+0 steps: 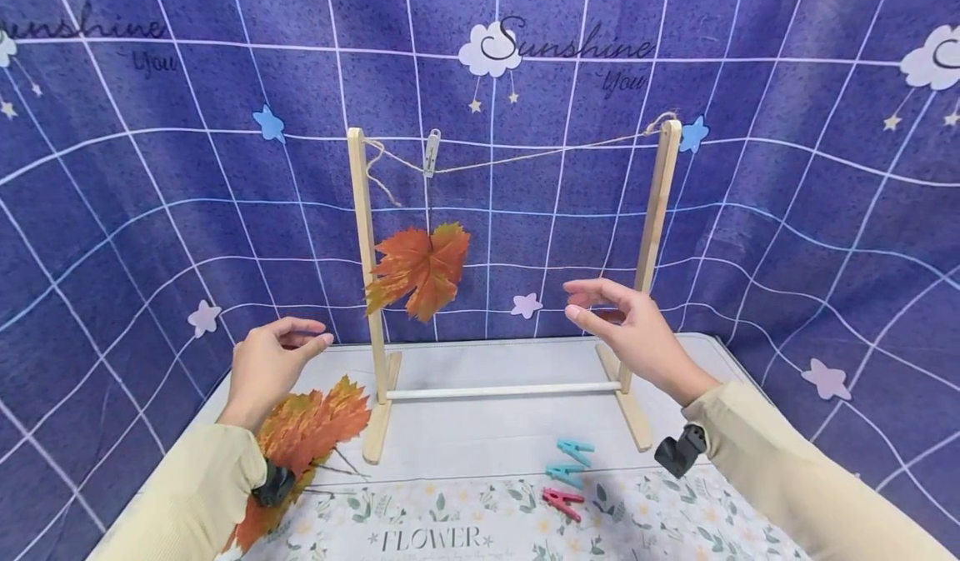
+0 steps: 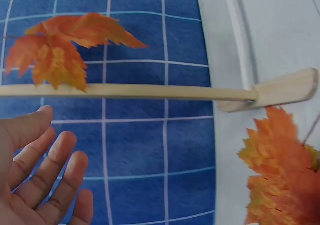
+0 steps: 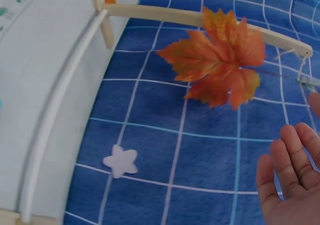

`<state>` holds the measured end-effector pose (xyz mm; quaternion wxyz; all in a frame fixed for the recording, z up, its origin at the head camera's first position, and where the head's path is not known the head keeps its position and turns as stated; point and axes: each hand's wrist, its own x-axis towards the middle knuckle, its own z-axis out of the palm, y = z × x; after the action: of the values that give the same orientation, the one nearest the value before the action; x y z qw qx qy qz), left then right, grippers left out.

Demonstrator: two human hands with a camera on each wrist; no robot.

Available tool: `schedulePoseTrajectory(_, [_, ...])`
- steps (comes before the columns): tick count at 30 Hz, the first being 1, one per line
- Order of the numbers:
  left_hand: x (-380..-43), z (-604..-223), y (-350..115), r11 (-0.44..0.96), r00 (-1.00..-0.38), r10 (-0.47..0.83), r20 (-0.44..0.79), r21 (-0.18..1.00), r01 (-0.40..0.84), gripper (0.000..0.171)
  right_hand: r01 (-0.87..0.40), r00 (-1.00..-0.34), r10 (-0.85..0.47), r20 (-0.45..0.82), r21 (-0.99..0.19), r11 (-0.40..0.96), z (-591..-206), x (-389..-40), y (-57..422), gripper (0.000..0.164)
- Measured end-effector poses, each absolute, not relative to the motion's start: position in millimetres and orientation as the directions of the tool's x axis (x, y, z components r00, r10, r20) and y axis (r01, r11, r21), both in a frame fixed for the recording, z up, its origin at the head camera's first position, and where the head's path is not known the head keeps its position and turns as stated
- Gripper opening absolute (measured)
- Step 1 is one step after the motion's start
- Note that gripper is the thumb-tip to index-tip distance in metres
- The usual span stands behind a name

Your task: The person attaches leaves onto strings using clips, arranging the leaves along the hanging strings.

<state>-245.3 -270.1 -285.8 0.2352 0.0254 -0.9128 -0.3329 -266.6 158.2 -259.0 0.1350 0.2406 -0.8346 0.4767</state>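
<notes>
An orange maple leaf (image 1: pixel 422 271) hangs by its stem from a grey clothespin (image 1: pixel 431 154) on a twine line (image 1: pixel 517 159). The twine runs between the two posts of a wooden frame (image 1: pixel 652 202). My left hand (image 1: pixel 273 365) hovers over a pile of orange leaves (image 1: pixel 318 428), its fingers loosely bent and holding nothing. To the right, my right hand (image 1: pixel 630 328) is raised before the right post, also with nothing in it. In the right wrist view the hanging leaf (image 3: pixel 220 60) appears beyond the relaxed fingers (image 3: pixel 290 160).
Two teal clothespins (image 1: pixel 566 475) and a pink clothespin (image 1: pixel 562 503) lie on the table (image 1: pixel 480 436) at the front right. A white rod (image 1: pixel 502 391) joins the frame's feet. A blue patterned curtain (image 1: pixel 495 236) stands behind and at both sides.
</notes>
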Motion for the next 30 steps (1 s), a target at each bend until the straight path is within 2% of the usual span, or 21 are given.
schedulePoseTrajectory(13, [-238,-334,-296,0.784,-0.927,-0.137,0.348,0.61,0.113,0.029,-0.442,-0.897,-0.201,0.393,-0.816,0.373,-322,-257,178,0.034])
schedulePoseTrajectory(23, [-230,-365,-306,0.746,-0.963,-0.19,0.192,0.666,-0.014,0.03,-0.392,-0.92,-0.159,0.358,-0.841,0.373,-357,-248,188,0.035])
schedulePoseTrajectory(30, [-224,-388,-309,0.722,-0.971,-0.192,0.144,0.691,-0.041,0.025,-0.346,-0.938,-0.135,0.318,-0.863,0.369,-378,-241,194,0.035])
